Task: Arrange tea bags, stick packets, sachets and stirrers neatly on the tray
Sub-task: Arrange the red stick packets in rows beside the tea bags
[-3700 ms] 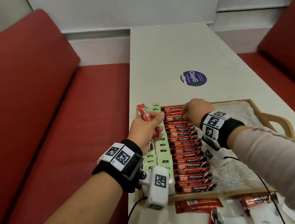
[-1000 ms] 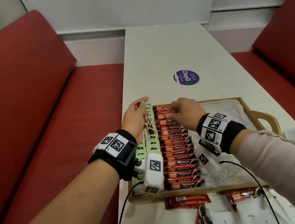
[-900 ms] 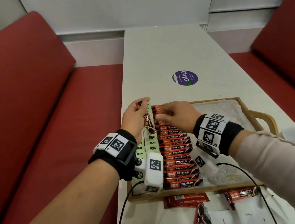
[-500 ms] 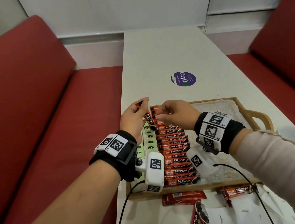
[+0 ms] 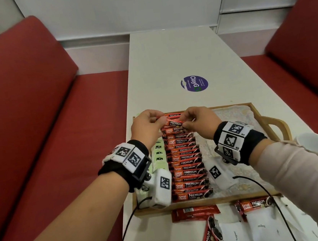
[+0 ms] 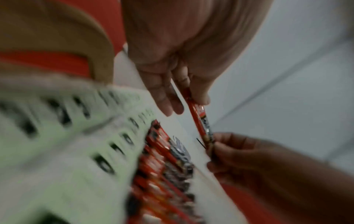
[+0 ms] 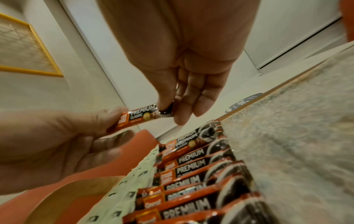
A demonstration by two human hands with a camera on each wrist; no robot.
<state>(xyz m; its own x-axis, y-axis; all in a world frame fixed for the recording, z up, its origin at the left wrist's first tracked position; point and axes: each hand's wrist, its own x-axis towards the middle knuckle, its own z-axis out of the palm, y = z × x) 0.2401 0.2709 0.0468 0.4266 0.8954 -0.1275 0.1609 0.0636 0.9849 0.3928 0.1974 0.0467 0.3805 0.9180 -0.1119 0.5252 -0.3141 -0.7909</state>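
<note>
Since half a second earlier we had turned the stick [image 5: 174, 122] level above the tray's [image 5: 210, 202] far end, left hand [image 5: 147, 126] and right hand [image 5: 200, 122] pinching its ends. One red row stood; packets [image 5: 195, 213] and sachets [image 5: 261, 226] remained on the worktop [image 5: 176, 58].

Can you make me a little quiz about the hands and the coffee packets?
1. True or false: both hands hold one red stick packet.
2. Which packets lie in the tray left of the red row? A) green B) blue
3. Where do the white sugar sachets lie?

Key: 1 true: left hand and right hand pinch its ends. 2 A: green packets. 3 On the table, in front of the tray.
</note>
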